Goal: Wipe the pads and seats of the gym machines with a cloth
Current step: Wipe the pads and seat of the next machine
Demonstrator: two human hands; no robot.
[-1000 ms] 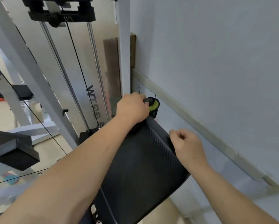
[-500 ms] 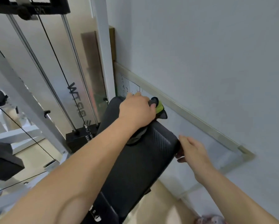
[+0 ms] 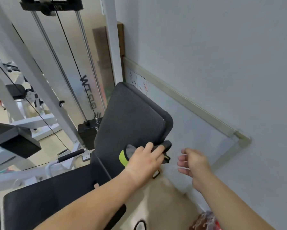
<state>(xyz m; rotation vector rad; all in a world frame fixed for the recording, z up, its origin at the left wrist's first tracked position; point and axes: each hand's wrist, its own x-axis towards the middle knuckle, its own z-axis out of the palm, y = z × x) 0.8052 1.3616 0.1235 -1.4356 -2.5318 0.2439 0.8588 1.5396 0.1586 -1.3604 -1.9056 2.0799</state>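
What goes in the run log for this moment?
left hand: pressing grey cloth on lower end of back pad | right hand: open, empty, off pad | seat: untouched

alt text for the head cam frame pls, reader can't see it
A person's left hand presses a grey cloth with a lime-green edge against the lower end of a tilted black padded backrest on a gym bench. The right hand hovers open beside it, touching nothing, near a pale wall. A white cable machine frame stands to the left.
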